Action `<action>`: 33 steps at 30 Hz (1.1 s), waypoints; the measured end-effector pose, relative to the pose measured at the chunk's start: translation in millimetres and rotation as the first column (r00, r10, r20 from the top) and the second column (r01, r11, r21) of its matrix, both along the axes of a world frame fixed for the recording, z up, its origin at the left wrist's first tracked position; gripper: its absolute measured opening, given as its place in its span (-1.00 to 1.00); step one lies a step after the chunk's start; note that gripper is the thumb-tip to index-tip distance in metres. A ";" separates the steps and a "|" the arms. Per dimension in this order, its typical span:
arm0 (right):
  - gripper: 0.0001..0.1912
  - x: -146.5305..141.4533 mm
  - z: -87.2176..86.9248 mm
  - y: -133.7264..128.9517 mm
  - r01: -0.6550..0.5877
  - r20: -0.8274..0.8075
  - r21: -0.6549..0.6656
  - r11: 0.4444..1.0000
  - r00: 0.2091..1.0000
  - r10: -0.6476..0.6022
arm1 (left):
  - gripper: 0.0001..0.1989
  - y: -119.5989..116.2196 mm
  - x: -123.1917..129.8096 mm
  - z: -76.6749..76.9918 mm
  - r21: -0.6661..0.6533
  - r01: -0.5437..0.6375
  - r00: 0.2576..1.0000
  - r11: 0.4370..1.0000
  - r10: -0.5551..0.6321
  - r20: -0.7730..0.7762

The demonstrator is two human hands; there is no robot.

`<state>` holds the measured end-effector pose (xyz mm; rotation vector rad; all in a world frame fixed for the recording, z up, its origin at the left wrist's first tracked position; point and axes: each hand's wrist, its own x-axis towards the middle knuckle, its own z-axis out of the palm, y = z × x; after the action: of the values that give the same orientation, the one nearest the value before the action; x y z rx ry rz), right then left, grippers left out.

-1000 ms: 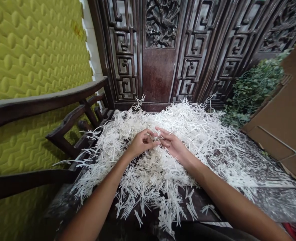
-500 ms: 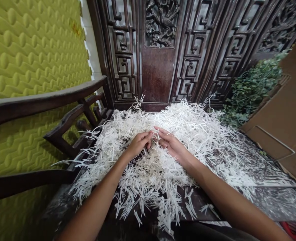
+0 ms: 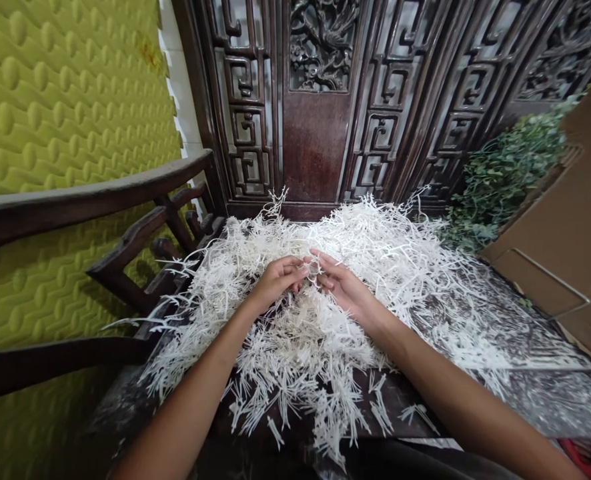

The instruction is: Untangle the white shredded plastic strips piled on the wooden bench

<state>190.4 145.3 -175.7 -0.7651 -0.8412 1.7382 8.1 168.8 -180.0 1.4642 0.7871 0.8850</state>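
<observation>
A large heap of thin, branching white sprigs (image 3: 295,347) covers a dark wooden tabletop (image 3: 415,407), with white flecks scattered across the wood. My left hand (image 3: 278,281) and my right hand (image 3: 343,283) rest on the heap, their fingertips nearly meeting at its middle. Each hand's fingers pinch in among the strands, apparently on a white sprig. Which strands they hold is partly hidden by the fingers.
A carved dark wood lattice screen (image 3: 315,133) stands behind the table. A curved wooden chair armrest (image 3: 75,197) runs along the left, before a quilted yellow-green wall (image 3: 60,113). On the right are a leafy green plant (image 3: 505,180), brown cardboard (image 3: 535,240) and a red object (image 3: 583,460).
My hands have drawn slightly closer among the sprigs, the left shifting a little to the left. The whole view has shifted slightly as my head moved.
</observation>
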 end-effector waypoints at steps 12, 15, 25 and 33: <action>-0.50 0.9 -3.8 2.3 -0.015 -0.006 0.011 1.000 1.000 0.015 | -0.61 -0.3 1.1 -0.5 0.032 -0.060 0.998 0.998 0.060 0.013; -0.51 0.2 -2.5 1.0 -0.009 -0.026 0.005 1.000 1.000 0.009 | -0.69 1.6 1.1 -3.7 0.045 -0.043 0.999 0.998 0.041 0.034; -0.58 -2.1 -4.1 2.9 -0.064 -0.012 0.025 0.998 0.998 0.064 | -0.85 1.9 1.8 -5.7 -0.052 0.139 0.987 0.989 -0.134 0.088; -0.71 -0.7 -11.3 7.7 -0.035 0.034 -0.038 0.999 0.999 0.036 | -0.92 2.7 -4.2 -5.2 -0.096 0.268 0.957 0.959 -0.253 0.141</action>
<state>189.7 153.0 -187.0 -0.8112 -0.8524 1.7812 3.9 171.5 -185.3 1.3596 0.5254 0.7125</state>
